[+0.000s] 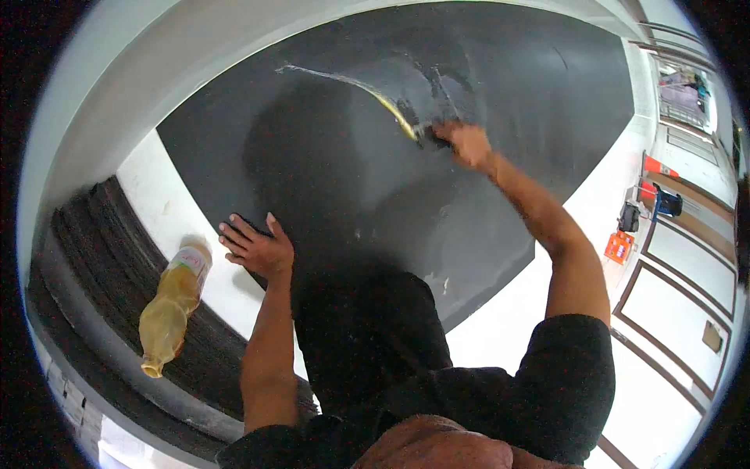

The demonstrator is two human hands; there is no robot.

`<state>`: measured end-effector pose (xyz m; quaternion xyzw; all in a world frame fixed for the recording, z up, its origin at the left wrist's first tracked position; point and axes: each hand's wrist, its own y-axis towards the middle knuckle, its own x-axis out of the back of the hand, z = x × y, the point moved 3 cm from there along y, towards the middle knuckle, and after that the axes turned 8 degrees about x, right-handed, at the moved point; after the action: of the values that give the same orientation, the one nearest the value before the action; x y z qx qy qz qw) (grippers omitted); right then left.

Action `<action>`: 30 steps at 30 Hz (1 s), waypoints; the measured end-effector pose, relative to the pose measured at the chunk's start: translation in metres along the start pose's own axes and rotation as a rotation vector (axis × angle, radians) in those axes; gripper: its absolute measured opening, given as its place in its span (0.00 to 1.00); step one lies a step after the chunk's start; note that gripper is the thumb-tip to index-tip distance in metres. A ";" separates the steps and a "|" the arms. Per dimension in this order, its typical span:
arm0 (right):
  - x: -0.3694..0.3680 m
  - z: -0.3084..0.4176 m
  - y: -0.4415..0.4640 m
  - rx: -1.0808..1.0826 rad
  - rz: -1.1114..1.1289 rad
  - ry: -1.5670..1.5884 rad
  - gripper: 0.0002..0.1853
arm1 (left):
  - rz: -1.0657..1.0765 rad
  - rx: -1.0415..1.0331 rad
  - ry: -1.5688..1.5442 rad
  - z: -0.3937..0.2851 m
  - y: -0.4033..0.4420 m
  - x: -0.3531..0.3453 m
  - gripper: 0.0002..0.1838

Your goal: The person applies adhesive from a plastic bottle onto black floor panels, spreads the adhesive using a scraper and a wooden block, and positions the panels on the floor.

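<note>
A large dark grey sheet lies before me. My right hand is closed around a dark tool pressed to the sheet; its shape is blurred. From the tool a yellowish streak of glue-like material curves up to the left and thins to a pale line. My left hand rests flat at the sheet's left edge, fingers spread, holding nothing. Left of it lies a plastic bottle with yellow contents and its open mouth toward the lower left.
A stack of dark sheets stands at the left under the bottle. A curved pale wall runs along the upper left. On the right are an orange bag, orange cones and white panelled doors.
</note>
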<state>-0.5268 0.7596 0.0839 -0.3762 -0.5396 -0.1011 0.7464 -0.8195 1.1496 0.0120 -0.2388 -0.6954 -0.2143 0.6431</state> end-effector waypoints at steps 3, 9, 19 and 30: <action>-0.030 0.034 -0.075 -0.388 0.069 0.224 0.24 | -0.004 0.000 0.016 -0.001 -0.001 -0.003 0.43; -0.087 -0.043 -0.028 -1.075 -0.520 0.992 0.15 | 0.082 0.025 0.020 0.001 -0.001 -0.002 0.44; 0.040 -0.123 0.190 -0.336 -0.210 0.100 0.20 | 0.094 -0.004 0.031 0.001 0.003 -0.001 0.45; -0.074 0.090 -0.119 -0.126 0.027 0.155 0.33 | 0.044 0.004 0.015 0.000 -0.001 0.000 0.45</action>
<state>-0.6881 0.7181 0.0847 -0.4205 -0.4677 -0.1535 0.7621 -0.8204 1.1493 0.0121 -0.2509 -0.6855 -0.2003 0.6535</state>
